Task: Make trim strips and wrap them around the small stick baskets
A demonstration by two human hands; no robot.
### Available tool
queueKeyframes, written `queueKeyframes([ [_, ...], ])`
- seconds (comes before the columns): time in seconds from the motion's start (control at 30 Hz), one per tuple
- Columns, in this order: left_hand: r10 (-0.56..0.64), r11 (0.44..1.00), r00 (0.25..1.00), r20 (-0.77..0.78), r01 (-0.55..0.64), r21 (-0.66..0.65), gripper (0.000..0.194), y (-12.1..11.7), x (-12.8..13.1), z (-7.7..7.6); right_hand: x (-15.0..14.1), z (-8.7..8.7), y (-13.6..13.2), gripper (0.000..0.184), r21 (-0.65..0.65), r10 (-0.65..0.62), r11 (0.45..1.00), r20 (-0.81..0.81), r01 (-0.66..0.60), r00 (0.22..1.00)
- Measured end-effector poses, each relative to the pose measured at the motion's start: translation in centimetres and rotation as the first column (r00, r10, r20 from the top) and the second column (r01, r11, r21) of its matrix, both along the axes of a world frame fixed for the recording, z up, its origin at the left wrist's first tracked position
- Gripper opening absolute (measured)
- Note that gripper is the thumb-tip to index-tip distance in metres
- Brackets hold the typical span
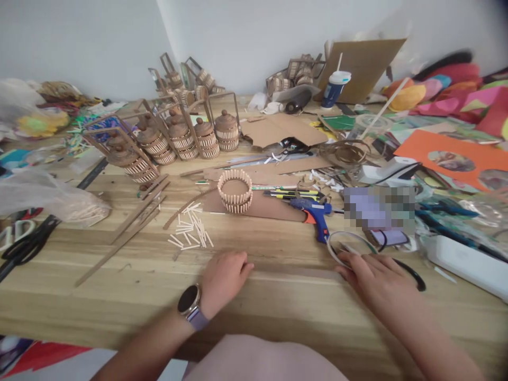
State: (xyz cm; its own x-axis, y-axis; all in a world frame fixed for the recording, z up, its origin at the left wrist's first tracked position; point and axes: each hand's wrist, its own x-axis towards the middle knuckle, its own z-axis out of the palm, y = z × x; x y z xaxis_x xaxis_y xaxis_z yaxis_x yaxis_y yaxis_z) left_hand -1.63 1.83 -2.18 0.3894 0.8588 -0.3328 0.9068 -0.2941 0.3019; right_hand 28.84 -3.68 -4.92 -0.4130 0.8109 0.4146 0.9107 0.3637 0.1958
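**Two hands at a pale strip on a crowded wooden craft table**

The wood-grained table runs across the whole view. At its back, a brown cardboard sheet leans behind a dark blue lidded cup with a straw. Back left stands a row of handled, tiered miniature baskets with domed, knobbed lids. Left of the work area lies a clear plastic bag of small wooden pieces.

Near the front edge, the left hand, a smartwatch on its wrist, is curled palm-down with the thumb toward the right hand. The right hand's fingers are bent downward beside a pale ring. A flat brownish strip lies on the table between the hands, its ends close to both; whether either hand grips it, or how far the fingers are closed, cannot be told.

Beyond the hands, a blue glue gun with an orange trigger lies right of an open, round stick-sided basket, which stands upright partly on a curved cardboard piece. Smallest are the loose pale wooden sticks, scattered just left of that basket.
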Motion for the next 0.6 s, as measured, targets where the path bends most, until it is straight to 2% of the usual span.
queueKeyframes([
  [0.1,0.03,0.999,0.999,-0.017,-0.03,0.017,0.016,-0.3,0.1,0.0,0.5,-0.2,-0.6,0.035,0.016,-0.013,1.0,-0.026,0.013,1.0],
  [0.27,0.072,0.997,0.997,-0.022,-0.071,0.026,0.007,0.0,-0.8,0.1,1.2,-0.7,-0.9,0.027,0.023,-0.004,1.0,-0.025,0.004,1.0],
  [0.6,0.166,0.984,0.985,-0.047,-0.163,0.067,0.01,-0.3,-3.2,-0.5,1.2,-1.8,-0.5,0.03,0.108,0.003,0.994,-0.016,-0.002,1.0],
])
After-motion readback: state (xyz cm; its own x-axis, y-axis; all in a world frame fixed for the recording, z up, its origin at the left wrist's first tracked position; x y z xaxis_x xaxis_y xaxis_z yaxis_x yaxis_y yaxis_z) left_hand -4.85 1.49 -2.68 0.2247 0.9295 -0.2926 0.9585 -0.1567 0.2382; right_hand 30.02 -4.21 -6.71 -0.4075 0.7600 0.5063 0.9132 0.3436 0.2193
